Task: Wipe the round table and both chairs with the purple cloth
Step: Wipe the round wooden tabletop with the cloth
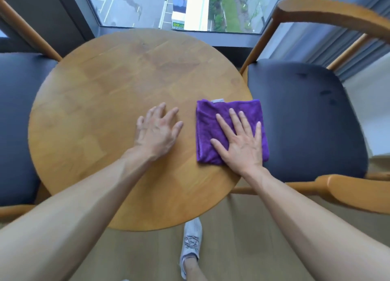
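Setting: daylight is let in by a large window at the far side, above a street seen from high up; a pale wooden floor is seen near.
Counter: a round wooden counter is placed at the centre, between two chairs.
Purple cloth: a folded purple cloth is laid flat on the right part of the counter, its right edge reaching past the rim.
Right hand: the right hand is pressed flat on the cloth, fingers straight and spread.
Left hand: the left hand is rested on bare wood just left of the cloth, fingers spread and slightly bent, nothing held.
Chairs: the right chair and left chair, both dark-cushioned with wooden frames, are set beside the counter.
Foot: a grey shoe is seen on the floor near the counter.
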